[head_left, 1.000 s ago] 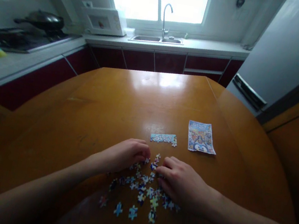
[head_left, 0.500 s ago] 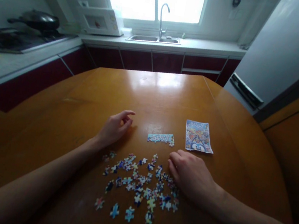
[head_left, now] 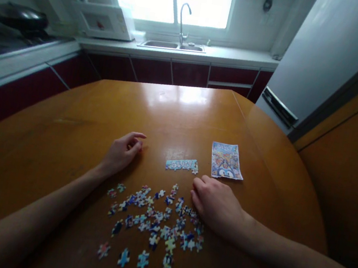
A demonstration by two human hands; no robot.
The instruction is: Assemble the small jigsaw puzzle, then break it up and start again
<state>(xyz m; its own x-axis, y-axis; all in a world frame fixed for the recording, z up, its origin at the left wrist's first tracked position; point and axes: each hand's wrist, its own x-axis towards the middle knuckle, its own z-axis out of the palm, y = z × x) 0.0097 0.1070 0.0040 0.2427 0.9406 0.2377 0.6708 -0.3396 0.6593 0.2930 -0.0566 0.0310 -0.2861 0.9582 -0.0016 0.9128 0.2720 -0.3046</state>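
Note:
My left hand rests on the wooden table, left of the joined puzzle strip. Its index finger is stretched out, its thumb stands apart, and I see nothing in it. My right hand lies palm down at the right edge of the loose jigsaw pieces, its fingers curled in. Whatever is under those fingers, if anything, is hidden. Between the hands and a little beyond lies the strip of joined jigsaw pieces, light blue with lettering. A picture sheet with a cartoon print lies just past my right hand.
Several single pieces lie in a row at the near side of the pile. The brown table reaches toward a counter with a sink and a microwave. A fridge stands at the right.
The whole view has shifted, so the table, puzzle and hands sit further left in the picture. Both hands keep nearly the same pose and place on the table.

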